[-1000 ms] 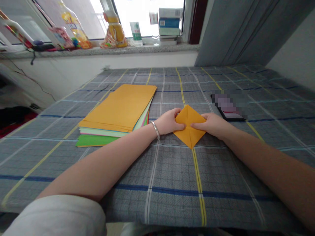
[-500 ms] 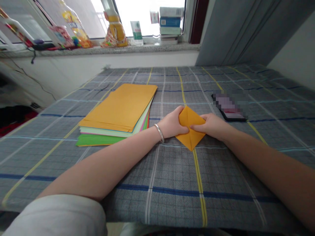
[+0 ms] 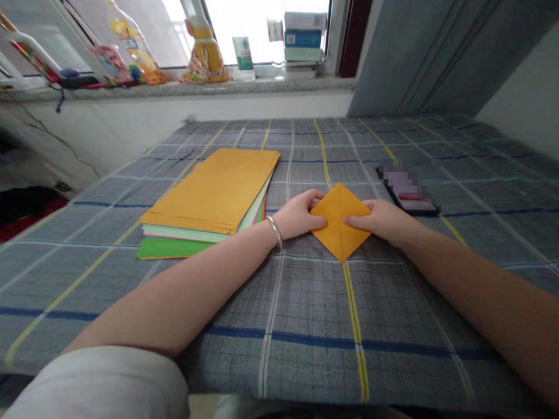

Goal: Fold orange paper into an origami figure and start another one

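Observation:
A folded orange paper (image 3: 341, 241), diamond-shaped with creases crossing at its middle, is held between my hands with one corner pointing towards me. My left hand (image 3: 301, 214), a silver bangle on its wrist, pinches the left corner with the thumb on top. My right hand (image 3: 382, 221) grips the right corner, its thumb lying on the face near the centre. The other fingers of both hands are partly hidden behind the paper. Left of my left hand lies a stack of coloured paper (image 3: 218, 186), orange sheets on top and green and white edges below.
A phone (image 3: 413, 195), partly blurred out, lies to the right on the checked cloth (image 3: 314, 308). Behind the table, a stone windowsill (image 3: 262, 86) carries bottles, a white-and-green tube (image 3: 243, 55) and stacked boxes (image 3: 303, 39). A grey curtain (image 3: 419, 58) hangs at the back right.
The paper now lies flatter and wider, slightly farther from me. My left thumb has drawn back from its middle towards the left corner; my right hand has shifted slightly right.

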### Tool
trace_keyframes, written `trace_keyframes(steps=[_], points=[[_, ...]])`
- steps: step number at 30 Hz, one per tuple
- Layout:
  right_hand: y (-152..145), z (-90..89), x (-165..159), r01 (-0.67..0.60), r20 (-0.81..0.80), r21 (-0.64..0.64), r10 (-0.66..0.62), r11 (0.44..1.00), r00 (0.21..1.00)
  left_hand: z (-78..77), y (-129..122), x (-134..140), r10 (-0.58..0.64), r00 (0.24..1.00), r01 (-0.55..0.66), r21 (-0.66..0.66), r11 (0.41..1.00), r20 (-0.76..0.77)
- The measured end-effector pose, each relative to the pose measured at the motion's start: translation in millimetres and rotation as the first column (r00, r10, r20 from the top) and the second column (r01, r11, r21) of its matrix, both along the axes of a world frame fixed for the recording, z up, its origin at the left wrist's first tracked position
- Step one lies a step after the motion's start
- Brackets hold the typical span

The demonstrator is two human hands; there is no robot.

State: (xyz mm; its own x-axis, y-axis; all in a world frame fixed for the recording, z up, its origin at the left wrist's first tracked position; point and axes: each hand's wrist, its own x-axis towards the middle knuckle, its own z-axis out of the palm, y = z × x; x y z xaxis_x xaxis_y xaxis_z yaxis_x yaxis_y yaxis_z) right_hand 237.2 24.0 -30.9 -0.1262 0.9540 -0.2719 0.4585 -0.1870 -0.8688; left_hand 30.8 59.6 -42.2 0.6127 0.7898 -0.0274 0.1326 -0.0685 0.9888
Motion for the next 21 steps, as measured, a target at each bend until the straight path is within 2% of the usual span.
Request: trace_keyframes(steps=[3,6,8,10,13,17,21], points=[[0,-0.8,-1,-0.004,0.018,0.013,0.004,1.0,1.0,2.6,-4,2,0.033,0.999,-0.03,0.067,0.997,-0.033],[0,-2.4,-1,-0.019,0.071,0.033,0.016,0.999,0.997,4.3,-9,4,0.107,0.985,-0.072,0.238,0.969,-0.134],[0,-2.3,-2,-0.02,0.086,0.037,0.017,0.999,0.996,3.7,-9,5,0.136,0.975,-0.077,0.307,0.948,-0.174],[-1,-1.0,-3,-0.011,0.066,0.022,0.01,1.0,0.998,1.7,-7,4,0.103,0.983,-0.058,0.275,0.96,-0.155],[-1,1.5,-3,0.026,0.0,-0.016,-0.026,1.0,1.0,-0.7,0,1,0.035,0.995,-0.023,0.126,0.992,-0.093],[1,0.8,-1,0.062,-0.09,-0.05,-0.067,0.997,0.994,3.8,5,-3,0.026,0.996,-0.028,-0.021,0.999,-0.082],[4,-2.3,3,0.052,-0.14,-0.065,-0.061,0.997,0.988,10.8,5,-5,0.036,0.995,-0.043,-0.079,0.996,-0.088]])
